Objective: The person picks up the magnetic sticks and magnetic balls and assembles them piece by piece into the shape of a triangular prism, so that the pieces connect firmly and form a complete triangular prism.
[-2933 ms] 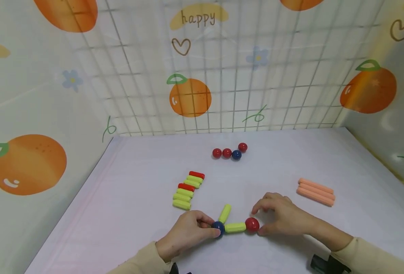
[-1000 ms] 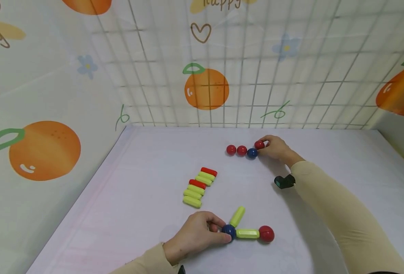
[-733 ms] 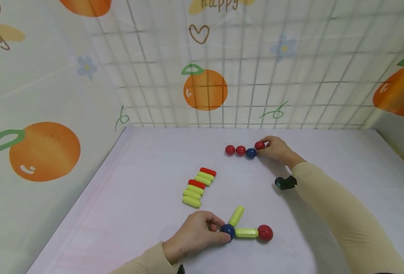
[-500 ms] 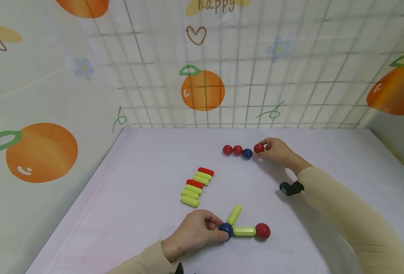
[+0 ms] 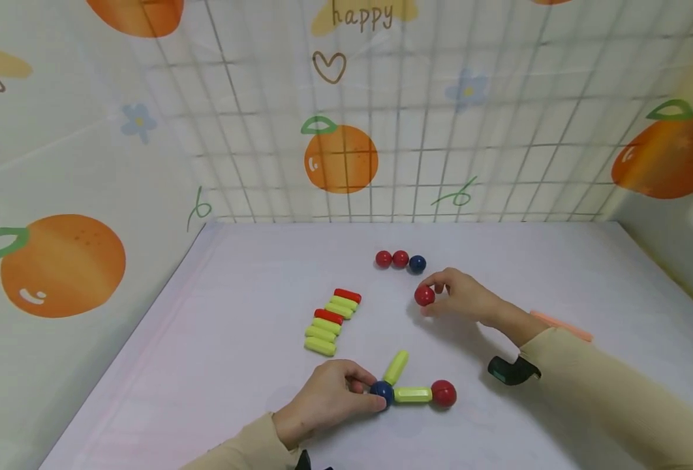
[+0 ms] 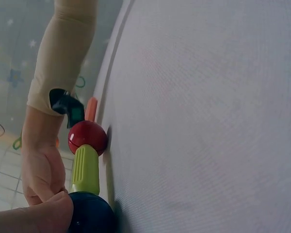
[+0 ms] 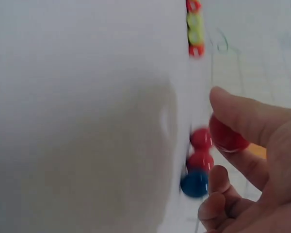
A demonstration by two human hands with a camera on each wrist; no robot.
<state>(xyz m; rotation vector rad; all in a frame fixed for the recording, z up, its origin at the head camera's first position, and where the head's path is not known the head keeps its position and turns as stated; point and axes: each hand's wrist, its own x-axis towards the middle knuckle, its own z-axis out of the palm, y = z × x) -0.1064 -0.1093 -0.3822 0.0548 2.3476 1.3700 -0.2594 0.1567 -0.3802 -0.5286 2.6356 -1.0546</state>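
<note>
My left hand [image 5: 331,396] pinches a blue ball [image 5: 382,393] near the table's front. From that ball one yellow-green rod [image 5: 413,395] runs right to a red ball [image 5: 444,393], and a second yellow-green rod [image 5: 396,367] points away at a slant. Farther back and to the right, my right hand [image 5: 461,297] pinches another red ball [image 5: 425,296] between thumb and fingers; the right wrist view shows this held ball [image 7: 228,134] apart from the table. Beyond it sits a row of two red balls [image 5: 392,259] and a blue ball [image 5: 417,264].
Several short yellow-green and red rods [image 5: 329,326] lie side by side left of centre. Longer orange rods [image 5: 560,325] lie at the right, partly hidden by the right forearm. A fabric wall with printed oranges [image 5: 340,160] stands along the table's back edge.
My right hand moved from the joined pieces to the back row, took its rightmost red ball, and has brought it nearer. The left hand kept its hold on the blue ball.
</note>
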